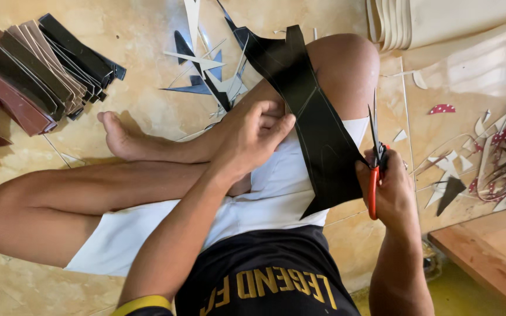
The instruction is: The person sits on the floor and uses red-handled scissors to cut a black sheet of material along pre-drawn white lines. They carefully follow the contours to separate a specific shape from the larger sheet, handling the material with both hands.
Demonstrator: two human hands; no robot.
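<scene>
I sit cross-legged on the floor with a black sheet of leather-like material (pixel 317 123) draped over my right knee. My left hand (pixel 253 137) grips the sheet's left edge near the knee. My right hand (pixel 390 187) holds red-handled scissors (pixel 374 169), blades pointing up and touching the sheet's right edge. Faint cut lines show on the black sheet.
Stacked brown, tan and black strips (pixel 36 76) lie on the tiled floor at upper left. Offcuts (pixel 206 70) lie beyond my knee. More scraps (pixel 499 158) pile at right. Rolled cream sheets (pixel 417 23) sit top right; a wooden board (pixel 493 251) at lower right.
</scene>
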